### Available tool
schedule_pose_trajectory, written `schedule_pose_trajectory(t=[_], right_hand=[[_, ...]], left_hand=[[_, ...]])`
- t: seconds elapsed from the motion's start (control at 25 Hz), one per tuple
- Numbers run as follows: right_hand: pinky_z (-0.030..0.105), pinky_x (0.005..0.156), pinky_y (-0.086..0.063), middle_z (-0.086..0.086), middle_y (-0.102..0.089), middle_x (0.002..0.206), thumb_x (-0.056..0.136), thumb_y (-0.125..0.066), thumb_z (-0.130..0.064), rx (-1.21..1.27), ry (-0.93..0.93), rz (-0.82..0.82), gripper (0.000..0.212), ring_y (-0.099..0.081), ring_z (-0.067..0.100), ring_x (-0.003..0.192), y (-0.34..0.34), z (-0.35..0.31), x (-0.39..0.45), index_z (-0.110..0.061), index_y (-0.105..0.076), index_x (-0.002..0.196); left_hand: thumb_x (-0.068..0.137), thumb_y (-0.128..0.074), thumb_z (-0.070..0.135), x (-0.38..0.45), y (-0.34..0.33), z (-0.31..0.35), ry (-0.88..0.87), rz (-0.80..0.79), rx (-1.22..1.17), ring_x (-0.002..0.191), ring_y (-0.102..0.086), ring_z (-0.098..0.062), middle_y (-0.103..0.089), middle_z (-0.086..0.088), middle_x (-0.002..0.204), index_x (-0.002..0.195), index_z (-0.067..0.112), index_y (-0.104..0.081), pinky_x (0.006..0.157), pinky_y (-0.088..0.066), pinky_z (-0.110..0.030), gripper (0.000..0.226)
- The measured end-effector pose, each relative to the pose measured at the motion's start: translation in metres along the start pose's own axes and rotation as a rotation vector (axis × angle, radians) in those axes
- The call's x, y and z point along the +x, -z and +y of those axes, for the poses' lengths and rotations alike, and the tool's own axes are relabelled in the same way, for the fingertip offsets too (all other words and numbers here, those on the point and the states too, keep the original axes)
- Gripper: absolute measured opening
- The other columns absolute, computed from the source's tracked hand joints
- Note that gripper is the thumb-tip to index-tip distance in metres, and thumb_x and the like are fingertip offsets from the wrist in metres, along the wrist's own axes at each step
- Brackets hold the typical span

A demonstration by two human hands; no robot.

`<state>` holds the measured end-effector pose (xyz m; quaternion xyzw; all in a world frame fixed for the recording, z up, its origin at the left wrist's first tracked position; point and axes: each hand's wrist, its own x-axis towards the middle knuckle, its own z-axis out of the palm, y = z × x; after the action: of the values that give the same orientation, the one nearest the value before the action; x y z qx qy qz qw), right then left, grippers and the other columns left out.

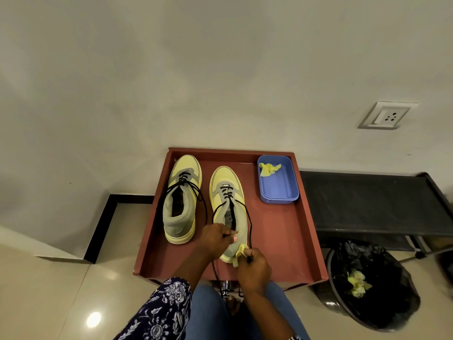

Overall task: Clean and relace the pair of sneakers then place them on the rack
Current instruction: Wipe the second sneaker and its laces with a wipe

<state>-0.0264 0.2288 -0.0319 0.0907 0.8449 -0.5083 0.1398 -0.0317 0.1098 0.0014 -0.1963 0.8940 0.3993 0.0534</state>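
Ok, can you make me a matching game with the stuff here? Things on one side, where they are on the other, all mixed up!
Things:
1. blue tub
2. black bin
3. left sneaker
4. small yellow wipe

Places:
A. pinched in the right hand at the heel of the right sneaker
B. on the floor, right of the red tray
C. far right corner of the tray
D. left side of the tray, untouched

Pairs: 1-C, 2-B, 3-D, 4-A
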Motion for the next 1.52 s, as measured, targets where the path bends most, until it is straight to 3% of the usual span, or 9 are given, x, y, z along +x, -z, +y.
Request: schedule_pose_trajectory(t=[0.24, 0.4, 0.56, 0.72, 0.84, 0.92, 1.04, 1.32, 1.52], right_hand=[[0.005, 0.063, -0.038, 0.011, -0.06, 0.088, 0.081, -0.056, -0.002, -0.036, 0.353, 0.063, 0.015, -0.054, 0.016, 0.076, 0.004, -0.012, -0.011, -0.001, -0.069, 0.089], [0.012, 0.069, -0.043, 0.011, -0.065, 0.081, 0.071, -0.056, 0.0, -0.149, 0.557, 0.008, 0.017, -0.061, 0.022, 0.073, -0.004, -0.003, -0.006, -0.003, -0.071, 0.079], [0.013, 0.067, -0.043, 0.01, -0.067, 0.076, 0.066, -0.061, -0.002, -0.237, 0.641, 0.006, 0.016, -0.064, 0.02, 0.068, -0.007, 0.004, 0.002, -0.004, -0.073, 0.076], [0.016, 0.077, -0.038, 0.014, -0.066, 0.087, 0.075, -0.063, 0.004, -0.309, 0.651, -0.093, 0.014, -0.058, 0.019, 0.083, -0.002, 0.012, 0.005, -0.001, -0.072, 0.085], [0.005, 0.081, -0.036, 0.01, -0.066, 0.087, 0.07, -0.07, 0.006, -0.309, 0.685, -0.088, 0.019, -0.053, 0.01, 0.087, -0.004, 0.021, 0.009, -0.003, -0.072, 0.087], [0.004, 0.076, -0.04, 0.006, -0.067, 0.082, 0.063, -0.074, 0.004, -0.311, 0.749, -0.061, 0.022, -0.052, 0.006, 0.082, -0.006, 0.025, 0.011, -0.006, -0.073, 0.083], [0.017, 0.061, -0.049, 0.002, -0.067, 0.076, 0.054, -0.08, 0.006, -0.456, 0.776, -0.097, 0.03, -0.06, 0.013, 0.072, 0.0, 0.027, 0.012, -0.014, -0.073, 0.074], [0.016, 0.057, -0.047, -0.007, -0.057, 0.081, 0.062, -0.068, -0.001, -0.344, 0.95, -0.101, 0.012, -0.046, 0.007, 0.075, 0.001, 0.035, 0.027, -0.007, -0.069, 0.073], [0.012, 0.057, -0.045, -0.001, -0.066, 0.071, 0.057, -0.073, -0.011, -0.487, 1.046, -0.178, 0.011, -0.06, 0.012, 0.063, 0.011, 0.033, 0.033, -0.011, -0.072, 0.068]], left_hand=[[0.089, -0.056, 0.017, 0.004, 0.001, 0.0, 0.03, -0.036, 0.045, 0.109, -0.06, -0.021, -0.067, -0.01, 0.116, 0.111, 0.007, -0.068, 0.084, -0.041, -0.021, 0.026], [0.09, -0.052, 0.012, 0.004, 0.001, -0.002, 0.024, -0.032, 0.053, 0.113, -0.058, -0.021, -0.066, -0.01, 0.119, 0.113, 0.007, -0.067, 0.089, -0.04, -0.021, 0.027], [0.088, -0.057, 0.016, 0.006, 0.002, -0.003, 0.039, -0.054, 0.023, 0.106, -0.061, -0.025, -0.069, -0.014, 0.109, 0.106, 0.005, -0.07, 0.088, -0.046, -0.029, 0.025], [0.087, -0.06, 0.018, 0.006, 0.002, -0.004, 0.052, -0.054, -0.024, 0.108, -0.061, -0.023, -0.069, -0.012, 0.112, 0.107, 0.005, -0.07, 0.091, -0.047, -0.028, 0.025], [0.087, -0.062, 0.021, 0.006, 0.003, -0.003, 0.056, -0.06, -0.038, 0.111, -0.06, -0.02, -0.067, -0.01, 0.116, 0.11, 0.007, -0.068, 0.092, -0.044, -0.025, 0.028], [0.087, -0.062, 0.022, 0.005, 0.003, -0.004, 0.061, -0.059, -0.04, 0.11, -0.06, -0.02, -0.067, -0.01, 0.116, 0.11, 0.007, -0.068, 0.092, -0.044, -0.023, 0.029], [0.087, -0.062, 0.021, 0.004, 0.003, -0.003, 0.063, -0.059, -0.042, 0.11, -0.06, -0.02, -0.067, -0.01, 0.116, 0.11, 0.007, -0.068, 0.09, -0.044, -0.022, 0.028], [0.087, -0.061, 0.021, 0.002, 0.004, 0.0, 0.055, -0.051, -0.029, 0.104, -0.062, -0.022, -0.068, -0.012, 0.112, 0.109, 0.007, -0.068, 0.086, -0.045, -0.025, 0.027], [0.088, -0.06, 0.022, -0.001, 0.005, 0.0, 0.054, -0.045, -0.007, 0.104, -0.061, -0.022, -0.067, -0.012, 0.114, 0.111, 0.008, -0.067, 0.081, -0.042, -0.022, 0.028]])
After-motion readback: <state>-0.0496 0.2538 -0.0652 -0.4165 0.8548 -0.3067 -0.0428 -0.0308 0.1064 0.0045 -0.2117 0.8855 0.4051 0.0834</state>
